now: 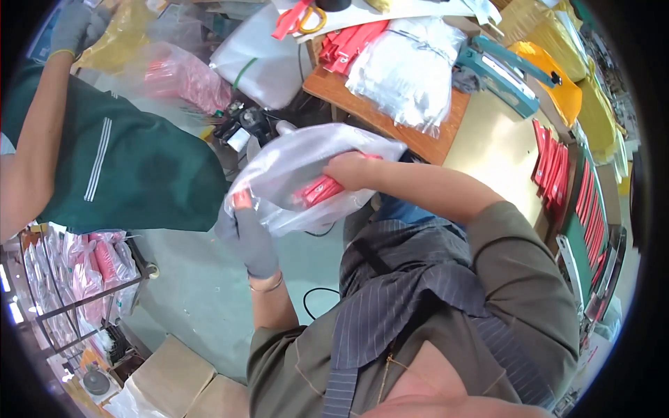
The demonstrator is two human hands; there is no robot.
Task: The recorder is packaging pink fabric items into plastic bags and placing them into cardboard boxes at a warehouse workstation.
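Holding a clear plastic bag (296,167) at frame centre: gloved left hand (249,233) pinches its lower edge; bare right hand (350,171) clasps red packets (319,189) inside. Thin film may slip, spilling packets.

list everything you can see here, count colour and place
clear plastic bag: one, see-through, held in the middle
red packets: a few, red, inside that bag
scissors: one, red and yellow handles, top centre
bagged white items: one bundle, white, on the wooden table
red strips: a row, red, right side
co-worker's arm: one, grey glove, green clothing, left
wire rack: one, holding pink bags, lower left
left hand: grey glove, gripping the bag's edge
right hand: bare, pushed into the bag
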